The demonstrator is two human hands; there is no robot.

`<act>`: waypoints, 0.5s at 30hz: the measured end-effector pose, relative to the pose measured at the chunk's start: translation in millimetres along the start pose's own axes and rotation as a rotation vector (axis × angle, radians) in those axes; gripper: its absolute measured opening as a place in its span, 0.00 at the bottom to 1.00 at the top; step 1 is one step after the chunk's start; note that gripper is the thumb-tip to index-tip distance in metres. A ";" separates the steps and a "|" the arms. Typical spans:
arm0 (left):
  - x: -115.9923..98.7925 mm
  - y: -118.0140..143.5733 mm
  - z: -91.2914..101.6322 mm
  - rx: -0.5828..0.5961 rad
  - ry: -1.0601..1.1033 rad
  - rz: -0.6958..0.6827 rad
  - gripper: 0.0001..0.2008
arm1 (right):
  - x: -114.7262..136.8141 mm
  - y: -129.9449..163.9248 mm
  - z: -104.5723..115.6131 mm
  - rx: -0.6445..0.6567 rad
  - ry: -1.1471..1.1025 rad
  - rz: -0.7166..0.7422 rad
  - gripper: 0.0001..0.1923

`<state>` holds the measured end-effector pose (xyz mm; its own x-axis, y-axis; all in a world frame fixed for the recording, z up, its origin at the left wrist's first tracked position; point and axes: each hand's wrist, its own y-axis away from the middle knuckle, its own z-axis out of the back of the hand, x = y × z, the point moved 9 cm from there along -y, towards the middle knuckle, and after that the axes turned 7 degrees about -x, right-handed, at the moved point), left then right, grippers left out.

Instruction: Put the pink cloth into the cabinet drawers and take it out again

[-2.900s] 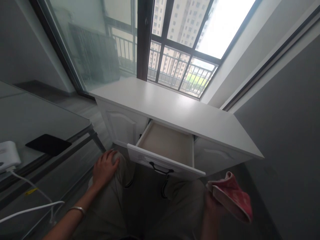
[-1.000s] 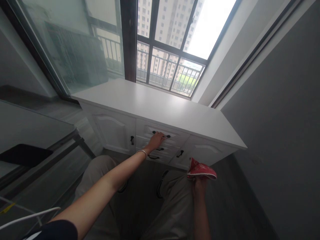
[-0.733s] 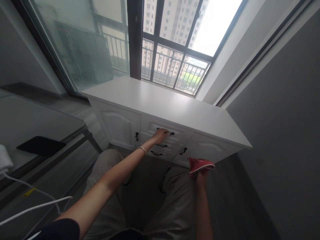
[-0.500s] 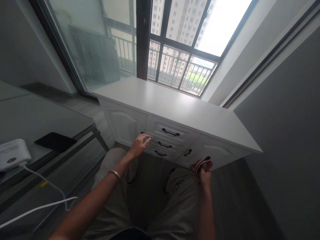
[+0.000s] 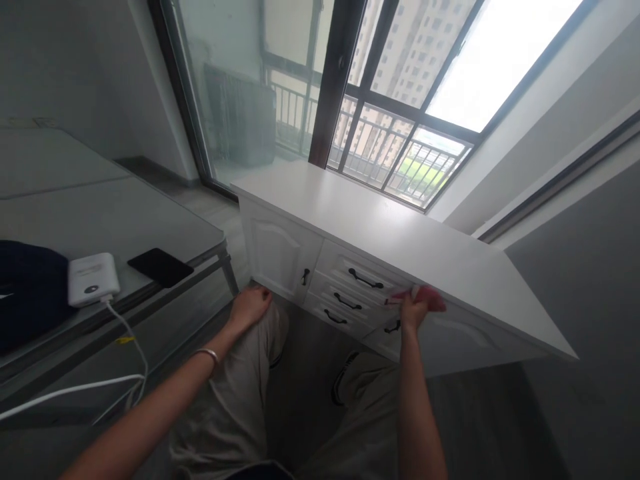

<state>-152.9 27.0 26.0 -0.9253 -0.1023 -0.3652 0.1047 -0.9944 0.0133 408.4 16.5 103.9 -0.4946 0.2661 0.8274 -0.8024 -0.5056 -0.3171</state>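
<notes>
My right hand (image 5: pixel 414 312) is closed on a reddish-pink cloth (image 5: pixel 433 299) with a pale edge. It presses the cloth to the front of the white cabinet (image 5: pixel 370 203), just under the top's overhang and right of the upper drawer handle (image 5: pixel 365 279). Below that hand is the dark handle of the right door (image 5: pixel 393 327), partly covered. My left hand (image 5: pixel 251 307) rests on my left knee, its fingers curled in. What lies inside those fingers, if anything, is hidden. The left door's handle (image 5: pixel 305 276) is to the right of that hand.
On the left, a grey table (image 5: pixel 165 207) carries a white charger box (image 5: pixel 93 277) with a white cable (image 5: pixel 135 337), a black phone (image 5: pixel 160 267) and a dark blue cloth item (image 5: pixel 30 287). Behind the cabinet stand glass doors and windows. A wall is at right.
My right hand has raised the cloth up and onto the cabinet front. My left hand has drawn back from the drawers down to my knee. The view has turned left.
</notes>
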 end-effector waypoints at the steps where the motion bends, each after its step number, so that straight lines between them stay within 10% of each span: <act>1: -2.3 -0.1 0.5 0.001 -0.002 0.001 0.22 | 18.4 7.7 -22.4 0.092 0.009 0.040 0.28; 15: -7.5 0.7 9.4 -0.012 0.017 0.047 0.21 | 221.8 169.5 -215.5 0.820 0.453 0.679 0.21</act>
<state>-149.3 26.8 37.5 -0.9131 -0.1480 -0.3799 0.1518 -0.9882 0.0199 90.8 166.6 133.8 -0.9485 -0.0787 0.3070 0.0503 -0.9938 -0.0992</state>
